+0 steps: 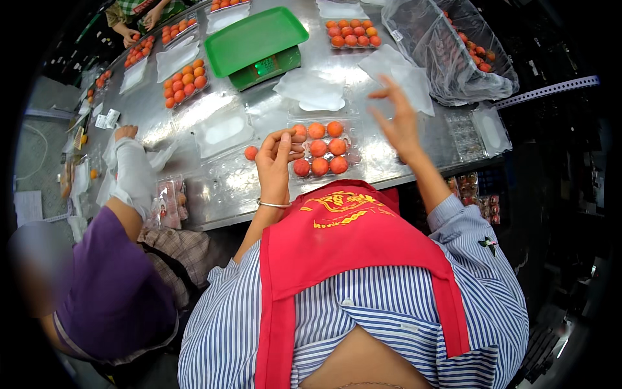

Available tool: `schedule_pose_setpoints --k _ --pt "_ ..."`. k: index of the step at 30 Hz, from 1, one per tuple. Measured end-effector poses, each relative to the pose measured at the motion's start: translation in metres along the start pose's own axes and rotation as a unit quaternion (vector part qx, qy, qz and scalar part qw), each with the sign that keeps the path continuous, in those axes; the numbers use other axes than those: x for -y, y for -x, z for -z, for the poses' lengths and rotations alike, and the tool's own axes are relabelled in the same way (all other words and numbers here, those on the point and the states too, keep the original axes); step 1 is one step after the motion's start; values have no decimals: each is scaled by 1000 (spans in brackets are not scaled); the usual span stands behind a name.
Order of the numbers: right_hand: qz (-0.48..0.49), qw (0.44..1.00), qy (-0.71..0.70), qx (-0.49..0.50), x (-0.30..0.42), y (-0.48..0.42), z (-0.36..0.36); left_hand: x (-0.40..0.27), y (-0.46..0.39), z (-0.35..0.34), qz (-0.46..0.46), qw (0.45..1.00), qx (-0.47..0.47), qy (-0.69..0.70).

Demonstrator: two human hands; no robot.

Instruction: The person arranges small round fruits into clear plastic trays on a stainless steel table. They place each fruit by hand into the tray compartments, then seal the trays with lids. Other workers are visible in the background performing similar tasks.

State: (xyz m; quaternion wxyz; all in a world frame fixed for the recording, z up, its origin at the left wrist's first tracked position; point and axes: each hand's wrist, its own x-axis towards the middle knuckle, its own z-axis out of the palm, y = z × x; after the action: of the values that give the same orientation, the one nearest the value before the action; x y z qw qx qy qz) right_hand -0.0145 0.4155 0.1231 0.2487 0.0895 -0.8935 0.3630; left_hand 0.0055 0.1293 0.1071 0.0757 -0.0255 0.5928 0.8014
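In front of me on the steel table lies a clear plastic tray (353,158) with several round orange-red fruits (318,148) in rows. My left hand (278,154) is over the tray's left side, its curled fingers covering part of the left row. Whether a fruit is under those fingers cannot be seen. A single loose fruit (251,153) rests on the table left of that hand. My right hand (397,121) is raised right of the tray, fingers apart, with nothing in it. White liner sheets (313,90) lie just beyond the tray.
A green scale (257,41) stands further back. Filled fruit trays (184,83) (353,34) flank it. At right is a plastic-lined crate (418,44) of fruit. White pads (224,130) lie on the table. A co-worker's covered arm (133,170) reaches in at left; another person's hands (153,18) are at the far left.
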Motion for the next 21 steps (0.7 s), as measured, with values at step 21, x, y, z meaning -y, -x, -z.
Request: schedule_pose_setpoints --k 21 --pt "-57 972 122 192 31 50 -63 4 -4 4 33 999 14 -17"
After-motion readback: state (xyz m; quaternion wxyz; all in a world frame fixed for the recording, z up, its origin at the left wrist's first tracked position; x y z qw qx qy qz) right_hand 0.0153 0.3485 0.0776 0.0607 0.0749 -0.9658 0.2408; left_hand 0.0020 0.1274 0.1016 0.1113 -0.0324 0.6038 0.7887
